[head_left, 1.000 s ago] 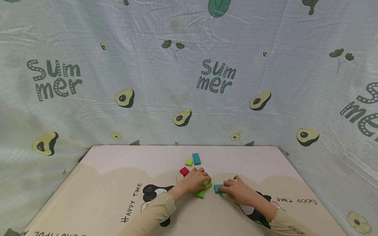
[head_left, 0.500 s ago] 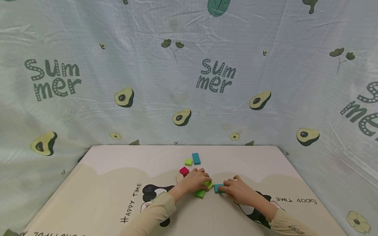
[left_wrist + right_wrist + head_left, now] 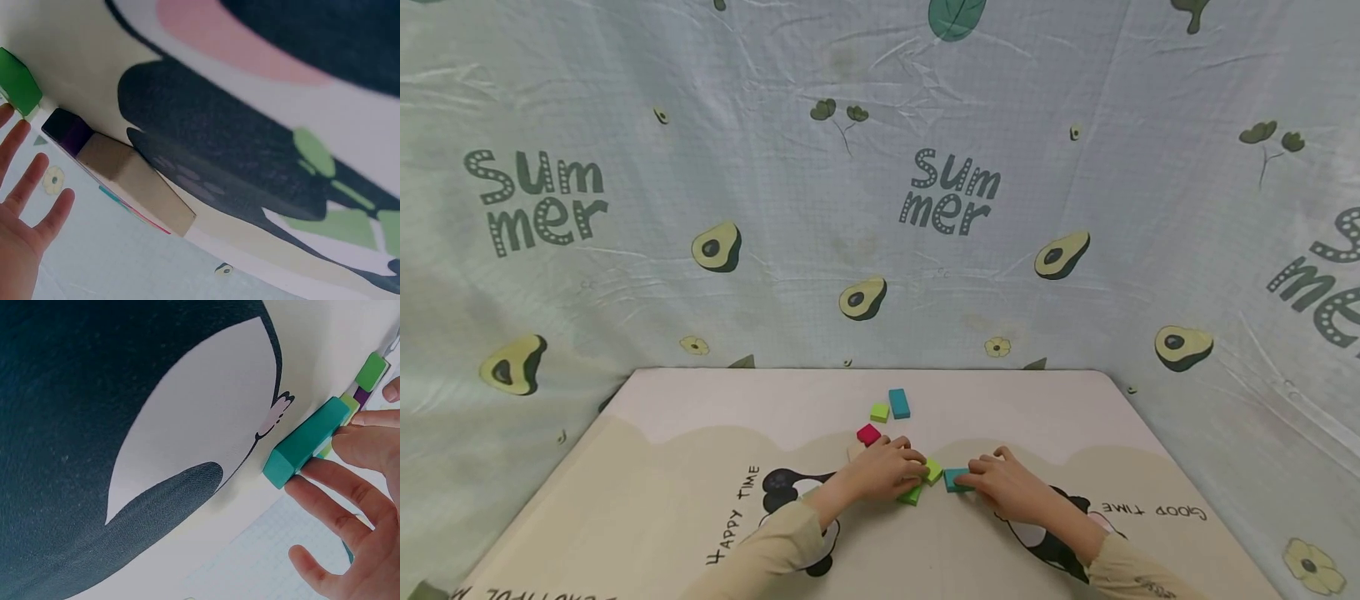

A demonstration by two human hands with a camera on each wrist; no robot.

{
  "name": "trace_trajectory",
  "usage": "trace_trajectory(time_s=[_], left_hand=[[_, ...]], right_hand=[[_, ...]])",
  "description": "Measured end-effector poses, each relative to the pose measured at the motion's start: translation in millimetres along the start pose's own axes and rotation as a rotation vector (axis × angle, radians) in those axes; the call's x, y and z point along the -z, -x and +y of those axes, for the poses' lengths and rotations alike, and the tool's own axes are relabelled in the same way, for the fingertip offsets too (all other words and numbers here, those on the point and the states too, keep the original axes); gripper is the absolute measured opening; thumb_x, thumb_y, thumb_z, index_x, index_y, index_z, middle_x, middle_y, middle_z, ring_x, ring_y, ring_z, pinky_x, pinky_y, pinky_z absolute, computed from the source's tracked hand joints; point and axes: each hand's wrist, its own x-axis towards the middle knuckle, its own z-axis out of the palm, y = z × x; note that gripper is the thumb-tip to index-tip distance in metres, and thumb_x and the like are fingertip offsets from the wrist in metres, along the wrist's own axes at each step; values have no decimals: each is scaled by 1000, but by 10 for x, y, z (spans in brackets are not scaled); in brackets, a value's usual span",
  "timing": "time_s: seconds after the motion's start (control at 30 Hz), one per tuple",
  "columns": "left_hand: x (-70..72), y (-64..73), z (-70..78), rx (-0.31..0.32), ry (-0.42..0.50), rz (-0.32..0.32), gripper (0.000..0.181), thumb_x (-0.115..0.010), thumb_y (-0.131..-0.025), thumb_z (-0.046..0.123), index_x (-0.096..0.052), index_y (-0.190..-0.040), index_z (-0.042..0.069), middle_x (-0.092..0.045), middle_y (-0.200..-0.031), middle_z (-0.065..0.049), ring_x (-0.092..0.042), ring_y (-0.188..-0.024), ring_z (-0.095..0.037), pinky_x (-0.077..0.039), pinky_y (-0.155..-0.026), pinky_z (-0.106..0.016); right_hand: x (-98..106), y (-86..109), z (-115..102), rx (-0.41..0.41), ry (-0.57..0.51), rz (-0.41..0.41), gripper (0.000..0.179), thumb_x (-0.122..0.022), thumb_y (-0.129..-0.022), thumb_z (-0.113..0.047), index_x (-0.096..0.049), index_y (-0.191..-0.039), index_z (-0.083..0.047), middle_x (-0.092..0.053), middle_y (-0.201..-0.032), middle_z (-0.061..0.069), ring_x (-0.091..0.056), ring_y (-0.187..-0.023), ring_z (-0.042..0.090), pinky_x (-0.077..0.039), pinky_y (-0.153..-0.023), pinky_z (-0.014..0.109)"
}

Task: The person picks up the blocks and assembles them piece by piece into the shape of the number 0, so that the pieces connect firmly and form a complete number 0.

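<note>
My left hand [image 3: 883, 471] is over the blocks in the middle of the table, its fingers spread in the left wrist view. Its fingertips are right at a green block [image 3: 19, 84], seen also as the green block [image 3: 910, 496] in the head view. A lime block [image 3: 933, 472] sits just past those fingertips. With thumb and fingers my right hand [image 3: 1011, 487] holds a teal block [image 3: 306, 444] lying on the table, a short gap to the right of the lime one. A dark purple block [image 3: 65, 131] and a natural wood block [image 3: 137, 181] stand by the left hand.
Behind the left hand lie a red block [image 3: 868, 434], a small lime block [image 3: 879, 412] and a blue block [image 3: 899, 404]. The pale table top [image 3: 700, 400] bears cartoon prints. A curtain [image 3: 775, 183] printed with avocados hangs behind the far edge.
My left hand has let go of the lime block beside the teal one and drawn back toward the left, over the green block. The right hand stays on the teal block.
</note>
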Motion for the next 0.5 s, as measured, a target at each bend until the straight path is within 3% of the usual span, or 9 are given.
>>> trace_trajectory(time_s=[0.5], left_hand=[[30,-8,-56,-82,-29,-44,29,-51,-88,24,-60,-115,25,-58,-120,10,-49,-104,-10,-42,-78,-27]], right_hand=[[1,0,-5,-29,-22,-21,29,-66,-77,-12,-61,-103,-25,-46,-72,-9,-47,-66,8,-37,-67,35]])
